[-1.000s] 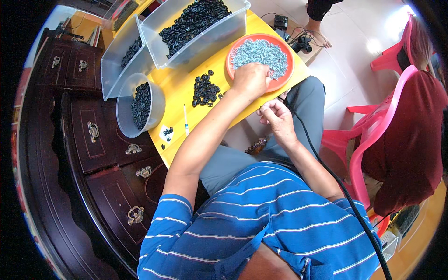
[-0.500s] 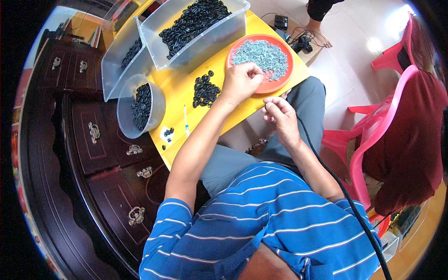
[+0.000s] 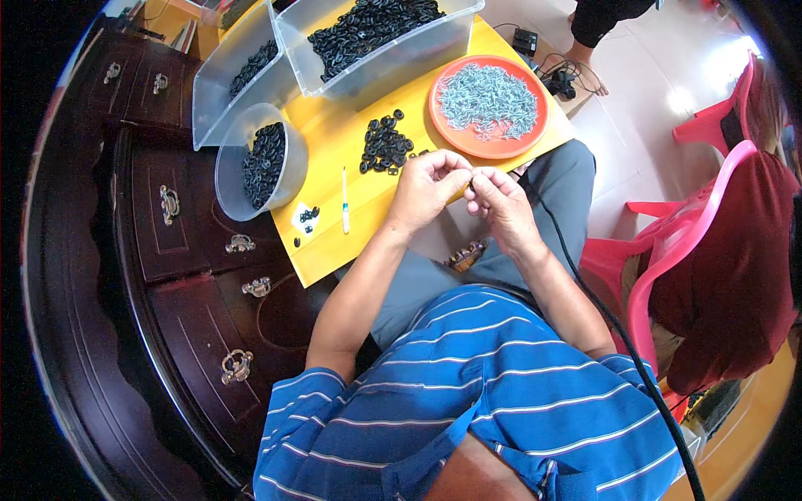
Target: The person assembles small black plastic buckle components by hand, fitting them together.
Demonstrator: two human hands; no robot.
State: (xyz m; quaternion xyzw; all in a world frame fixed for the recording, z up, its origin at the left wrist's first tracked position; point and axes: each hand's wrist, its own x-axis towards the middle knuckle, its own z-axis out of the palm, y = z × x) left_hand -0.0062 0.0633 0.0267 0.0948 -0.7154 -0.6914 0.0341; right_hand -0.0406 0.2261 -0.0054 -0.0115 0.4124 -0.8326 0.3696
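My left hand (image 3: 426, 194) and my right hand (image 3: 506, 212) meet at the fingertips above the near edge of the yellow table (image 3: 322, 259). Thumb and finger of the right are pinched on a small black part, mostly hidden. The left is pinched too; whatever it holds is too small to make out. Just beyond them stands a red-orange plate (image 3: 501, 151) of small blue-grey screws (image 3: 489, 100). A loose heap of small black oval parts (image 3: 386, 146) lies left of the plate. Nearer lies a thin white-and-blue pen-like tool (image 3: 345, 213).
Clear plastic bins (image 3: 401, 60) of black parts line the far side, with a round clear tub (image 3: 292, 163) at left. A dark drawer cabinet (image 3: 200, 309) borders the left. A black cable (image 3: 597, 313) passes my right arm; a person sits on a pink chair (image 3: 660, 242).
My left hand has come back from the screw plate to the right hand's fingertips. The right hand stays nearly in place. The whole view has shifted slightly.
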